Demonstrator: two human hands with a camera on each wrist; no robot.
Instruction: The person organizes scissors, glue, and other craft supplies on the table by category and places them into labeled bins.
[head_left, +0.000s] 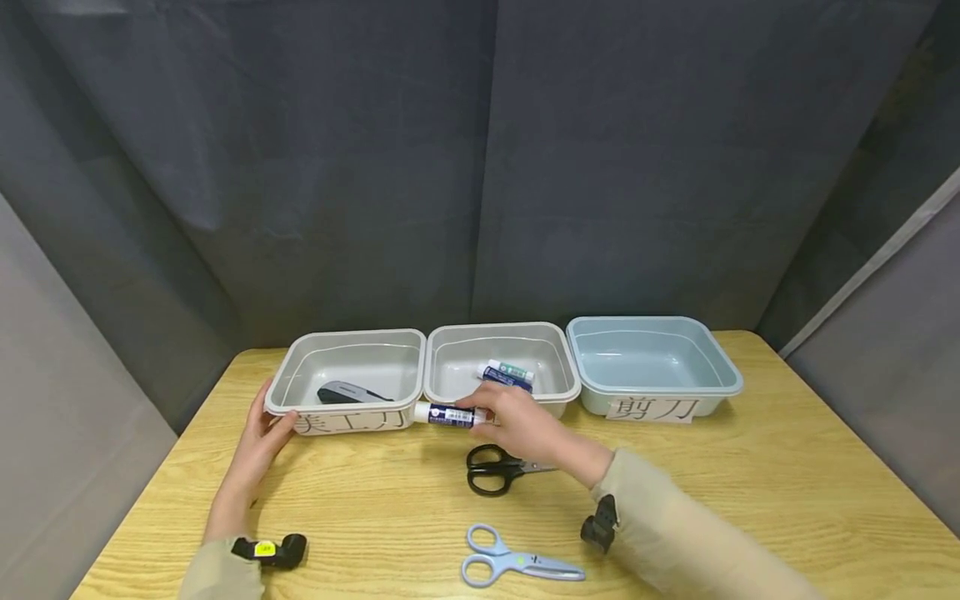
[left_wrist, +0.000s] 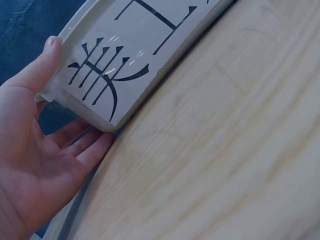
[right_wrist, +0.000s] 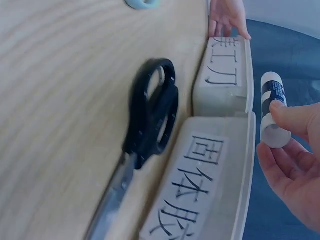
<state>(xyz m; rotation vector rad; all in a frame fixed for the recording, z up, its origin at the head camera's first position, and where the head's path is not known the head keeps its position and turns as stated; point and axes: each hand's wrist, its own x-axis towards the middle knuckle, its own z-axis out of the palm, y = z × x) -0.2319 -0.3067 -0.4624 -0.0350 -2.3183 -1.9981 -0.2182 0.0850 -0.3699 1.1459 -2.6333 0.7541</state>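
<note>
My right hand pinches a white and navy glue stick by one end, above the front rims of the left and middle bins. In the right wrist view, the thumb lies along the glue stick. With thumb and fingers, my left hand grips the near left corner of a grey-white bin. A utility knife lies inside that bin. The middle bin contains a navy glue stick and a green-labelled glue stick.
A light blue bin stands at the right of the row. Black-handled scissors lie in front of the middle bin, below my right hand. Nearer the front are light blue scissors. Dark curtain hangs behind the wooden table.
</note>
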